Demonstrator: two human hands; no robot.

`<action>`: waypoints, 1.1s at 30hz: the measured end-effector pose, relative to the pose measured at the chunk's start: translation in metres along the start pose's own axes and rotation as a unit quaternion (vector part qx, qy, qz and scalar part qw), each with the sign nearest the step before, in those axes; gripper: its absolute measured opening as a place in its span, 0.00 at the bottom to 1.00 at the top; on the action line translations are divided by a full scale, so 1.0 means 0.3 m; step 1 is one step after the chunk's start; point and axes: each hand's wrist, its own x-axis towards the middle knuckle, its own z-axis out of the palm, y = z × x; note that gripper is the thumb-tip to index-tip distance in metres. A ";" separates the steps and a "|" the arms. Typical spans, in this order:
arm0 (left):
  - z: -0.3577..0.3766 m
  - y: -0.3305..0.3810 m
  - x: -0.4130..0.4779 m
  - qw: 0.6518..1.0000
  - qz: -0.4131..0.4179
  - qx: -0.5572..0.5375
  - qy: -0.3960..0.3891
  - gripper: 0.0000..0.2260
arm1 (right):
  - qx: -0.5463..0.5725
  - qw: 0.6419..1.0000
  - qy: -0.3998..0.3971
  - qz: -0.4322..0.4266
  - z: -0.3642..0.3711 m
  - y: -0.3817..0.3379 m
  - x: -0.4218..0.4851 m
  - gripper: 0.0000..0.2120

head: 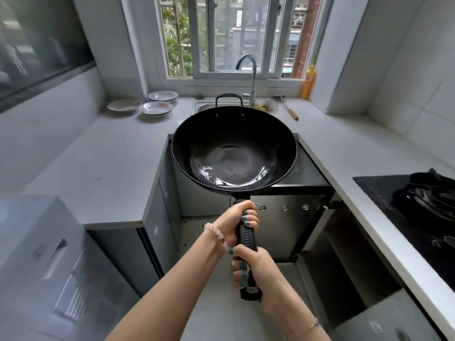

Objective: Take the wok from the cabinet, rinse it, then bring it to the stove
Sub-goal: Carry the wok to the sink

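Note:
A large black wok hangs level in the air in front of the sink, over the open cabinet below the counter. Both hands hold its long black handle. My left hand, with a pink bead bracelet, grips the handle close to the bowl. My right hand grips the handle's near end. The wok's inside is shiny and holds nothing. A curved tap stands behind the sink under the window. The gas stove lies on the right counter.
Three white plates sit on the left counter by the sink. A ladle with a wooden handle and a yellow bottle are at the sink's right. An open cabinet door juts out at lower right. A grey appliance stands at lower left.

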 end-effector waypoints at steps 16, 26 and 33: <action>-0.076 0.574 0.448 0.993 0.052 -0.077 0.073 0.19 | -0.046 0.995 -0.063 0.055 0.036 -0.417 0.658 0.05; -0.079 0.894 0.695 0.988 0.064 -0.103 0.099 0.17 | -0.044 0.991 -0.093 0.087 0.056 -0.669 1.010 0.05; -0.147 1.093 0.842 0.990 0.054 -0.093 0.093 0.23 | -0.020 0.991 -0.090 0.100 0.120 -0.771 1.225 0.05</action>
